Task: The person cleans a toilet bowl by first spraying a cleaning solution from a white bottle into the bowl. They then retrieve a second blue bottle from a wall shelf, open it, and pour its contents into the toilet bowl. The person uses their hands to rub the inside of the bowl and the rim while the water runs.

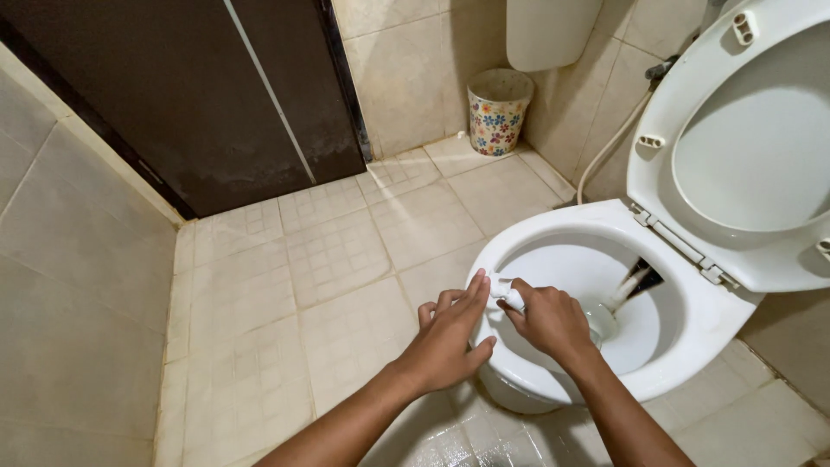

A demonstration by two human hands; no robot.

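Right hand [553, 322] fingers pinching white brush handle [508, 295] over toilet bowl [553, 380] (seat raised); left hand [448, 337] fingers loosely spread

Two bare forearms come in from the near edge. Left hand [450, 333] and right hand [549, 320] wear no gloves, rings, watch or bracelets. No sleeves show anywhere on either arm.

My spot: a small home bathroom, shown by the white toilet [562, 259] with raised seat [743, 147], beige tiled floor [328, 285] and walls, dark door [216, 95], flowered bin [497, 112] in corner.
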